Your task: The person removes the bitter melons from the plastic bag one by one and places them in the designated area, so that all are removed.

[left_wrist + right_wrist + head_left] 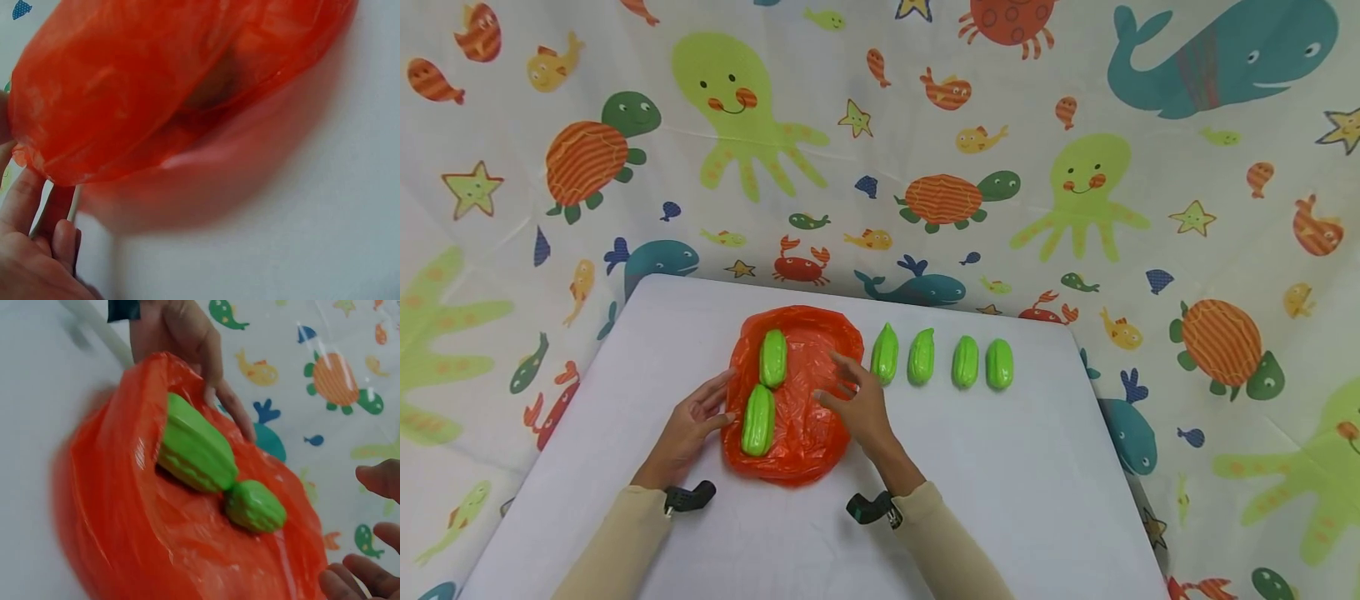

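Note:
A red plastic bag lies spread on the table with two glossy green ridged gourds inside, an upper one and a lower one. My left hand pinches the bag's left rim; in the left wrist view its fingers are at the edge of the red plastic. Over the bag's right side, my right hand hovers with fingers spread and nothing between them. The right wrist view shows both gourds lying end to end and the right fingertips beside the bag.
Several more green gourds lie in a row on the white table, right of the bag. A curtain printed with sea animals hangs behind the table. Each wrist wears a small black camera.

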`<state>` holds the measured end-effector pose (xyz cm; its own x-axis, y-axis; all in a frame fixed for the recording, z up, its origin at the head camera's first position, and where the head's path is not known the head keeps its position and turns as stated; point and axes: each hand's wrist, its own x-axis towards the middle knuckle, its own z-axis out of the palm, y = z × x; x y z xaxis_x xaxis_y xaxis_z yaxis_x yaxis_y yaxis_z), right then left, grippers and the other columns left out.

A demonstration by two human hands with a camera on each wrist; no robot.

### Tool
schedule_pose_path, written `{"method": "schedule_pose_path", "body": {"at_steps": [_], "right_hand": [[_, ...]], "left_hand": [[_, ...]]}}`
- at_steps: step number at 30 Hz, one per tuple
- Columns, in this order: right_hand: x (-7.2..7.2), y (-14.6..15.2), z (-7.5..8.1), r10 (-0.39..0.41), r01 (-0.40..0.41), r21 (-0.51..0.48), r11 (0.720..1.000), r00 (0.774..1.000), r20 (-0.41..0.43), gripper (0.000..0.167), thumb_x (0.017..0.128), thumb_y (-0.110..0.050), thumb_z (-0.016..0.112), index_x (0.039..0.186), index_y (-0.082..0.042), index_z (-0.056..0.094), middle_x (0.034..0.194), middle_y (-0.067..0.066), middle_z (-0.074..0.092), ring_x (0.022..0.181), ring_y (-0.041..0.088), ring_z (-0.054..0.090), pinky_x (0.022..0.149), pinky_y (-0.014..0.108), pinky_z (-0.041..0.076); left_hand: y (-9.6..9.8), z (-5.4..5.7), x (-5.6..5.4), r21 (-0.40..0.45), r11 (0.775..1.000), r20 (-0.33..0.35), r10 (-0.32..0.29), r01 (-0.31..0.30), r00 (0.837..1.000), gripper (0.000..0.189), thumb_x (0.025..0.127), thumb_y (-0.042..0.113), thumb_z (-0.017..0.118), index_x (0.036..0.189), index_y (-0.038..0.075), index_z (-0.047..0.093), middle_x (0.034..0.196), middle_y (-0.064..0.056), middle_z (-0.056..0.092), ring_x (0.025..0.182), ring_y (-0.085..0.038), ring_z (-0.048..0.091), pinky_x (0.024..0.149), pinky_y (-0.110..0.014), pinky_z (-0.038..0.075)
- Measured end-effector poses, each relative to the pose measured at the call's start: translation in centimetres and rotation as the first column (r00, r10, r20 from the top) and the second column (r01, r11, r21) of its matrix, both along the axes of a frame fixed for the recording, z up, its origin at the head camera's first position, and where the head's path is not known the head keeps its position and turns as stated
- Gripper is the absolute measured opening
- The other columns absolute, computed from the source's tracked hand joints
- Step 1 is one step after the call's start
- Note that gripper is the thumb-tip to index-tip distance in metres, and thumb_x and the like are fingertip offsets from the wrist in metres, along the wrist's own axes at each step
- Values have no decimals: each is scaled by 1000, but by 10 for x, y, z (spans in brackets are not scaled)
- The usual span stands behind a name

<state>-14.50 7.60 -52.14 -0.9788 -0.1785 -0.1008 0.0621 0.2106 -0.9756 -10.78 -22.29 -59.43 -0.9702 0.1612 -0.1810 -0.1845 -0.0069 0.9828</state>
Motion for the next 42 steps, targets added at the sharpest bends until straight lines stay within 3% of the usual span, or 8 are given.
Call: {"method": "schedule_pose_path", "body": {"at_steps": [4,7,11,17,24,28,34,42], "right_hand": [[6,-13,-5,41,-40,-22,999,999,35,64,95,-18,80,153,-30,56,158,9,55,146,35,55,115,51,52],[10,-23,-9,66,-66,-13,998,997,34,64,96,-20,80,154,-31,56,159,10,53,145,37,55,114,50,53],[14,-34,-15,99,-99,-6,995,995,9,64,95,-19,81,154,-28,57,159,11,54,143,37,56,114,50,53],[22,-51,-24,133,-134,27,991,991,21,65,94,-18,82,154,-24,57,155,10,58,141,34,59,113,48,54],[31,-67,-31,139,-145,124,982,989,58,63,93,-23,84,150,-36,59,148,-2,63,135,24,63,105,40,61],[33,-74,-36,141,-151,150,977,987,74,65,91,-23,86,148,-41,60,142,-10,65,129,14,65,100,32,62],[32,-82,-40,152,-159,152,975,987,62,69,89,-18,87,149,-39,60,138,-10,67,121,8,67,98,29,62],[31,-88,-44,135,-140,180,974,990,39,71,88,-19,89,149,-37,60,140,-12,65,121,5,66,100,29,61]], "left_hand": [[0,-2,0,25,1000,-7,4,-4,1000,74,105,16,67,169,21,30,177,-12,25,162,-16,32,106,-4,42],[1,-2,1,25,1000,-4,2,-2,1000,74,105,16,68,169,21,30,178,-11,25,163,-19,30,107,-4,42],[0,0,1,4,1000,9,-2,2,1000,74,105,18,67,169,23,30,178,-9,26,165,-25,25,113,-8,39],[-1,4,2,-8,1000,30,0,0,1000,74,106,18,67,170,25,29,178,-8,25,166,-24,23,123,-18,31],[-1,3,2,-16,1000,25,-9,10,1000,75,106,20,67,170,25,29,178,-7,24,166,-29,21,123,-19,32],[-1,1,1,-8,1000,14,-9,9,1000,74,106,19,67,169,24,30,178,-7,24,165,-24,24,121,-14,34],[0,0,1,-6,1000,7,-8,8,1000,74,106,18,67,169,24,30,178,-6,26,164,-17,28,117,-9,36],[0,1,0,-10,1000,8,-7,7,1000,74,105,19,68,169,24,30,178,-5,26,165,-26,24,117,-10,36]]}}
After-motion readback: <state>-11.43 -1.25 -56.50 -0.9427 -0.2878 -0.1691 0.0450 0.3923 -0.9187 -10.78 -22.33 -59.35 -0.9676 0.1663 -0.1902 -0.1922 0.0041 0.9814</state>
